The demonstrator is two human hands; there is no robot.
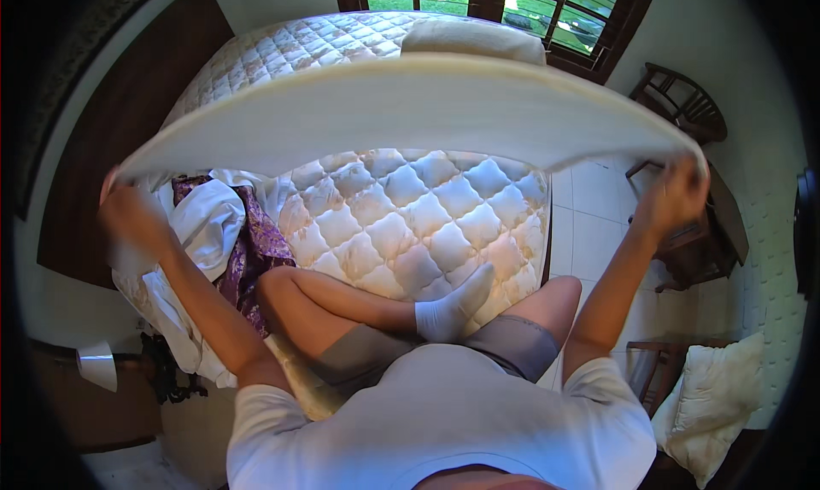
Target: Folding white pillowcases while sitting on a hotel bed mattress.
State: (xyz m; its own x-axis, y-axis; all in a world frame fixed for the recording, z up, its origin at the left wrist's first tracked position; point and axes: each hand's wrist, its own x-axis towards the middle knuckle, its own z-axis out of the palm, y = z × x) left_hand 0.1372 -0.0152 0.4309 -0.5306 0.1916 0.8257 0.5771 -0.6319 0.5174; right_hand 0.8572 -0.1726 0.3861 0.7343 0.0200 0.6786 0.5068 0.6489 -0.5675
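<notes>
A wide cream sheet [410,106] is stretched flat in the air above a quilted bare mattress [401,225]. My left hand [128,217] grips its left corner and my right hand [675,195] grips its right corner, arms spread wide. I sit cross-legged on the mattress corner, a white sock [453,306] on one foot. The sheet hides the middle of the mattress.
A heap of white and purple bedding [226,234] lies at the mattress's left edge. A folded cream pad [474,37] rests at the far end near a window [547,8]. Dark wooden chairs [683,106] stand to the right, a cream pillow [713,400] at lower right.
</notes>
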